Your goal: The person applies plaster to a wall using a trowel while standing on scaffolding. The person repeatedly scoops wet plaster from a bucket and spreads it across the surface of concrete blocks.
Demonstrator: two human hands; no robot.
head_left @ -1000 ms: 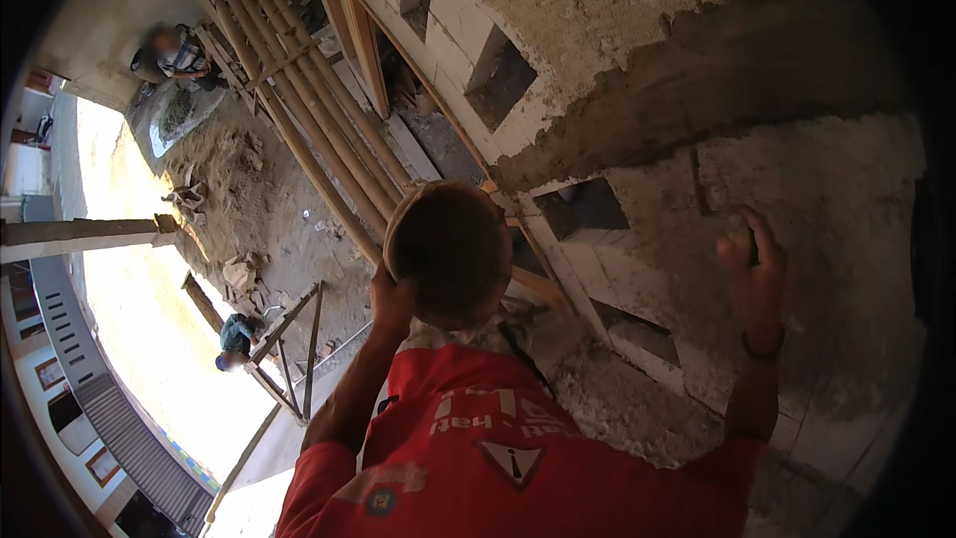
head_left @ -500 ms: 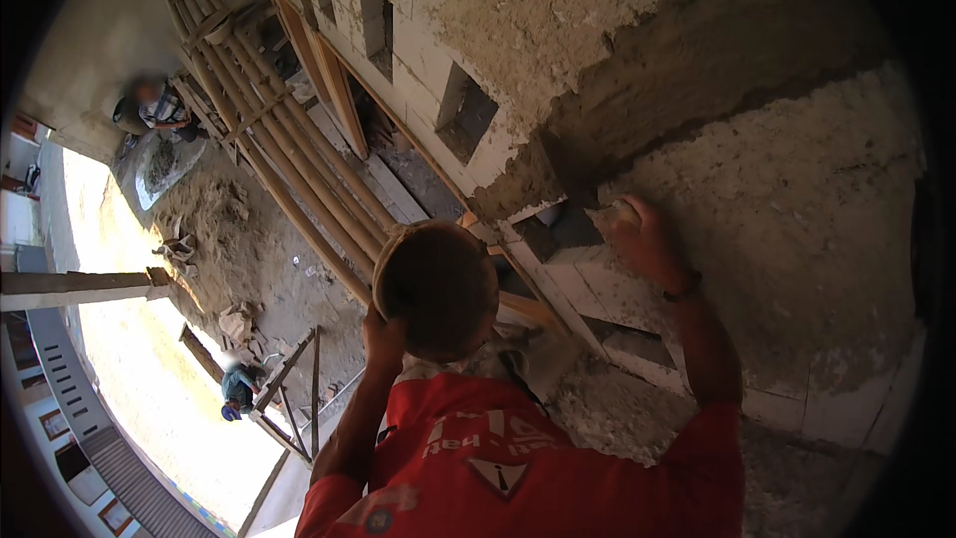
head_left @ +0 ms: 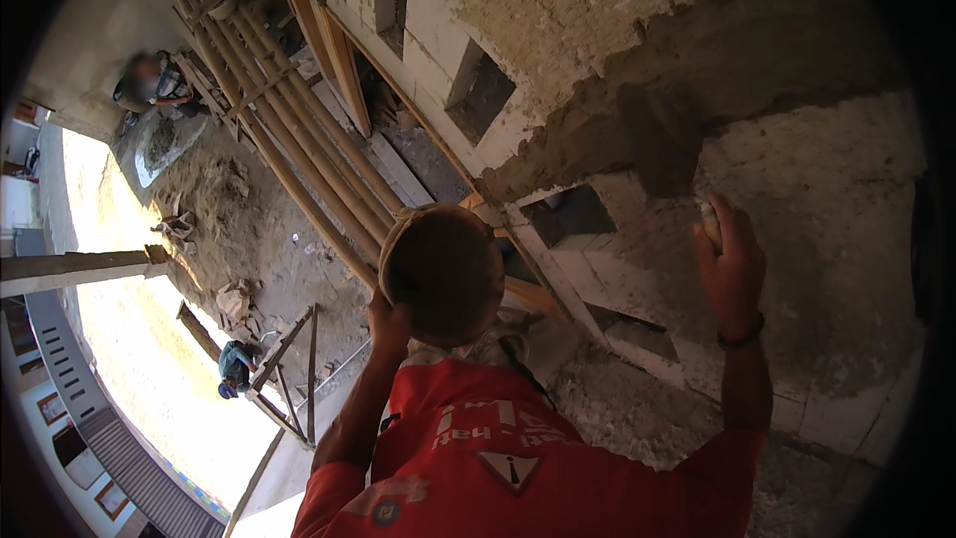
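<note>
Dark flat-bladed trowel with a pale, worn handle [head_left: 665, 144] is up at the wall, blade over the lower part of the dark, wet-looking grey-brown mortar band [head_left: 787, 50] — full contact or slight gap, can't tell from above. Main risk: too steep a blade or uneven push would gouge or peel that band, and its ragged lower edge looks like the weak spot. Second: the rectangular recess in the pale block wall [head_left: 570, 216] sits just beside the band's lower end, so mortar dragged that way could drop in. Third: the round, dark-insided bowl with a tan rim [head_left: 443, 279] hangs on one hand only; if it's loaded, a slack grip could tip it. Fill level: too dark to read. Right hand [head_left: 735, 264]: fingers curled round the trowel handle, no spread. Left hand [head_left: 389, 324]: clamped on the bowl's near-left side, out in front of my red shirt [head_left: 478, 438]; underside fingers hidden. Beyond the bowl, long tan bamboo poles [head_left: 289, 125] run off up-left — they overlap its rim in view, contact unclear.
</note>
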